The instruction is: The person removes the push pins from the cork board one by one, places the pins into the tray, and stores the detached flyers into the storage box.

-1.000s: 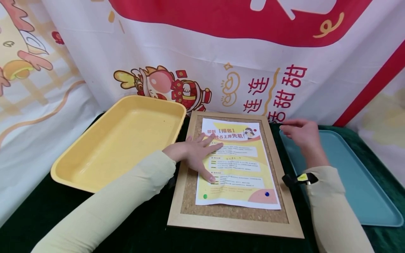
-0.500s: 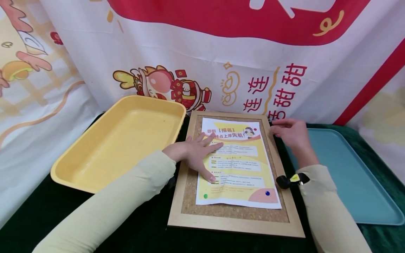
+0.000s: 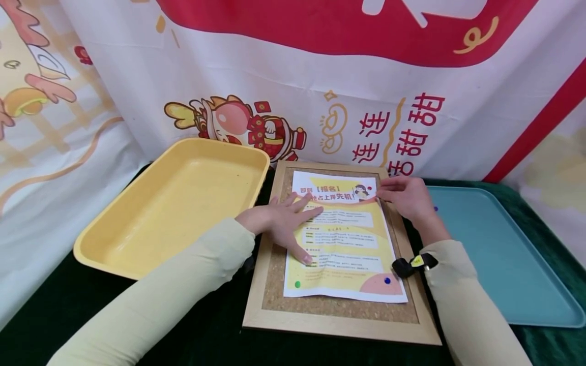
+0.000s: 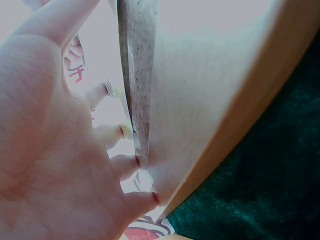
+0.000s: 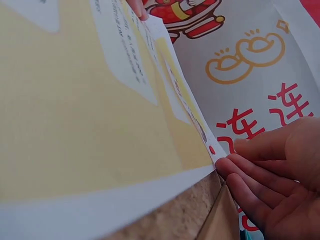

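Note:
A yellow and white printed sheet [image 3: 341,259] lies on a wood-framed cork board [image 3: 339,311]. Fingers spread, my left hand [image 3: 289,223] rests flat across the sheet's left side. My right hand [image 3: 406,199] is at the sheet's upper right edge, its fingertips by the paper; the right wrist view shows these fingers fairly straight, with no object visible between them. A green pushpin [image 3: 297,284] sits at the sheet's lower left and a blue pushpin [image 3: 387,280] at its lower right. Near the top right corner is a small red pushpin [image 3: 369,188].
Left of the board stands a deep yellow tray [image 3: 160,203]. A shallow blue tray [image 3: 508,254] lies to the right, with a small purple piece [image 3: 436,208] partly showing beside my right wrist. Dark green cloth [image 3: 197,325] covers the table; a printed curtain [image 3: 274,61] hangs behind.
My right hand has moved left, from over the blue tray's near-left corner to the sheet's upper right edge. The left hand has stayed in place on the paper.

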A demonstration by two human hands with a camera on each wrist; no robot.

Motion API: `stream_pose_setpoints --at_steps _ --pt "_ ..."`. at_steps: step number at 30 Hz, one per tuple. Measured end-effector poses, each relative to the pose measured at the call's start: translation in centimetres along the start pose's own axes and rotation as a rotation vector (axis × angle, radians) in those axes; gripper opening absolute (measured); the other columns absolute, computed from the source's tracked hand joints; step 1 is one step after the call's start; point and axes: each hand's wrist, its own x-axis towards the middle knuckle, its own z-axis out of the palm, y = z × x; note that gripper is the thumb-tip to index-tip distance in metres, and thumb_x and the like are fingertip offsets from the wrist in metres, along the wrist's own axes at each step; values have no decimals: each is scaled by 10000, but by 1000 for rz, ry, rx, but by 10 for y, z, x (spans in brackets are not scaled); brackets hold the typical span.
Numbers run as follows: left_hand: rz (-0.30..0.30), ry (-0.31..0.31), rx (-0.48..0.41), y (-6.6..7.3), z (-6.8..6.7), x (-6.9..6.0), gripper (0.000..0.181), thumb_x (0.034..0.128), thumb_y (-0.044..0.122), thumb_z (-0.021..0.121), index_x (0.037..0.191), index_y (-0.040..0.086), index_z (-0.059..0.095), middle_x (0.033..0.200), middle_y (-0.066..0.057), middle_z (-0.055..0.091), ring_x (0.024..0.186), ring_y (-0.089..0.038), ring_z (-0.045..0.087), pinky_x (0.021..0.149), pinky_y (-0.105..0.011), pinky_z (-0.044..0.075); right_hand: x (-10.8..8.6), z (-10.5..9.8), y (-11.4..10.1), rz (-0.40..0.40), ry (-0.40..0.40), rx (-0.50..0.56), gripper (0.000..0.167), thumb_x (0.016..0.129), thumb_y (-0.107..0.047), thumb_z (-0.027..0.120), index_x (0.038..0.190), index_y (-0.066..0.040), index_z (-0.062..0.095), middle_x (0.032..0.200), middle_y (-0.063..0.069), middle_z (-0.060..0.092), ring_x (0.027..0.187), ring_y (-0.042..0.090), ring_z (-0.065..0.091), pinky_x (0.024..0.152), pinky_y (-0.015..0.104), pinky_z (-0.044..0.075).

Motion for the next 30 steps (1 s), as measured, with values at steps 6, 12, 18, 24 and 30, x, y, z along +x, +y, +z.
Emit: stream_pose_setpoints --at_steps 6,12,18,24,30 --pt "13 -5 5 -1 2 2 1240 807 780 752 1717 383 8 1796 1 -190 1664 -331 -187 1311 -677 -59 -1 0 4 -12 -27 -68 393 1035 -201 703 1409 -84 677 1438 204 645 1313 369 573 1119 541 519" --pt "7 -12 16 0 1 2 1237 811 783 744 1717 383 3 1796 1 -190 1661 -334 -196 1311 -676 -59 -2 -1 4 -7 -53 -94 408 1041 -202 700 1431 -89 665 1446 218 641 1290 371 578 1122 537 521" --pt "0 -9 19 0 1 1 1240 809 779 751 1718 382 7 1796 1 -192 1663 -332 -192 1312 -673 -58 -1 2 1 -14 -48 -141 427 1035 -226 712 1434 -81 662 1399 220 663 1243 362 610 1081 515 554" --pt "-2 -10 21 -1 1 1 1236 809 782 748 1717 385 11 1798 3 -184 1663 -329 -192 1311 -673 -64 0 2 -3 -29 -26 -215 401 1036 -269 711 1395 -91 692 1355 213 687 1193 353 607 1022 504 561" --pt "-2 -11 19 0 0 1 1239 806 784 749 1716 390 6 1797 7 -188 1661 -328 -198 1310 -676 -64 4 -1 -5 -45 -25 -250 357 1029 -263 721 1347 -101 726 1324 208 701 1172 354 599 942 457 568"
